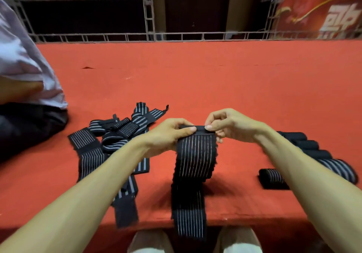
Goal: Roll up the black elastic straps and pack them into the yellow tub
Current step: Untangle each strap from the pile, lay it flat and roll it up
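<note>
A black elastic strap (193, 166) with thin pale stripes hangs from both my hands over the red table, its lower end dropping past the front edge. My left hand (170, 133) pinches its top end from the left, thumb on top. My right hand (229, 124) pinches the same end from the right. A heap of loose striped straps (117, 135) lies to the left. Several rolled straps (305, 145) sit in a row at the right, partly behind my right forearm, with one more roll (271, 177) nearer the edge. No yellow tub is in view.
The red table (195, 76) stretches far back to a metal railing (176, 36). Another person in a pale shirt (23, 62) sits at the left edge. A red banner (321, 16) stands at the back right. My knees show below the table's front edge.
</note>
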Demonstrator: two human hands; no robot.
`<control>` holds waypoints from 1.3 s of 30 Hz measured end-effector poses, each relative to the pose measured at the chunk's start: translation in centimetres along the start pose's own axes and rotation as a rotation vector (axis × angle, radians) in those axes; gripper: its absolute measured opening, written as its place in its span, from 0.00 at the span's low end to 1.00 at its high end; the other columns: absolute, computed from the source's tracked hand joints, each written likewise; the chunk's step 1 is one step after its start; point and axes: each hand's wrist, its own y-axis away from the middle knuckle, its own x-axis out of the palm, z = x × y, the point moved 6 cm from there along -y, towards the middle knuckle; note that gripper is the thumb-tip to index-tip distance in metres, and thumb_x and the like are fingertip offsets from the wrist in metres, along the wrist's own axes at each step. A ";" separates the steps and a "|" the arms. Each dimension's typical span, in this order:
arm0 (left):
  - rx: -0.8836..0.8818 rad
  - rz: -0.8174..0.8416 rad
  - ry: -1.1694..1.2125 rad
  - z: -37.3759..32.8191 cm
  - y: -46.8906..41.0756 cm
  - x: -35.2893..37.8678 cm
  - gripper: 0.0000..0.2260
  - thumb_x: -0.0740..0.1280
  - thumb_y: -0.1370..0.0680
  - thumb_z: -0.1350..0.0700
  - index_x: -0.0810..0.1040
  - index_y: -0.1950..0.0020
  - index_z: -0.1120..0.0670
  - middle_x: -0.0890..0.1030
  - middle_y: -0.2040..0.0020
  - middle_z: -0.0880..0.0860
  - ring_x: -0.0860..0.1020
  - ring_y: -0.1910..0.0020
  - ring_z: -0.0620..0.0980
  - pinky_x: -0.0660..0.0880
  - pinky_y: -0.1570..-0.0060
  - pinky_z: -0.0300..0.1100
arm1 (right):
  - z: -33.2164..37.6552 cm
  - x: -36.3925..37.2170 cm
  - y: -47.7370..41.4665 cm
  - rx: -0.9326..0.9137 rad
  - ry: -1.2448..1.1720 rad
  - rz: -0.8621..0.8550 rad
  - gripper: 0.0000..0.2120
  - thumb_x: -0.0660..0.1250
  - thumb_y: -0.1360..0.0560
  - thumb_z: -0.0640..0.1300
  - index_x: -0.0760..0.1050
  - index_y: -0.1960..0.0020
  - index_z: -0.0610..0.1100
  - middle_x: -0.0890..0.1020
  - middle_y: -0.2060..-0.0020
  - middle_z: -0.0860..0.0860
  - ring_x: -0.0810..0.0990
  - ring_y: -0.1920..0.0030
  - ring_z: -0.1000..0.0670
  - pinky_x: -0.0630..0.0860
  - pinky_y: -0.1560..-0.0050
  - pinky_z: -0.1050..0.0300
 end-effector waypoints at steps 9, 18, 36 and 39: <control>0.040 -0.128 0.030 -1.8 1.5 0.7 0.07 0.64 0.19 0.57 0.77 0.44 0.58 0.80 0.58 0.53 0.79 0.63 0.47 0.77 0.66 0.38 | 1.6 0.3 1.4 -0.065 -0.070 -0.124 0.04 0.68 0.26 0.37 0.74 0.57 0.38 0.75 0.71 0.44 0.74 0.76 0.51 0.75 0.74 0.60; 0.244 -0.340 -0.349 6.4 -3.4 -1.2 0.03 0.63 0.19 0.57 0.76 0.47 0.51 0.79 0.55 0.44 0.75 0.58 0.35 0.71 0.56 0.31 | -8.6 0.4 -3.5 0.058 -0.059 -0.290 0.15 0.62 0.20 0.52 0.74 0.55 0.41 0.74 0.71 0.49 0.72 0.73 0.52 0.72 0.71 0.58; 0.277 -0.446 0.066 15.4 -11.2 -3.3 0.06 0.69 0.23 0.61 0.80 0.48 0.55 0.82 0.51 0.48 0.78 0.52 0.38 0.71 0.51 0.29 | -18.3 -2.8 -10.3 -0.159 -0.232 -0.650 0.01 0.71 0.26 0.39 0.80 0.57 0.42 0.84 0.61 0.48 0.81 0.58 0.53 0.77 0.55 0.60; 0.261 -0.420 0.101 15.5 -11.5 -3.1 0.06 0.66 0.22 0.56 0.79 0.46 0.54 0.82 0.51 0.47 0.78 0.53 0.37 0.72 0.52 0.30 | -18.1 -2.9 -10.3 -0.193 -0.170 -0.667 0.03 0.72 0.27 0.36 0.80 0.56 0.42 0.84 0.58 0.48 0.81 0.56 0.54 0.77 0.51 0.59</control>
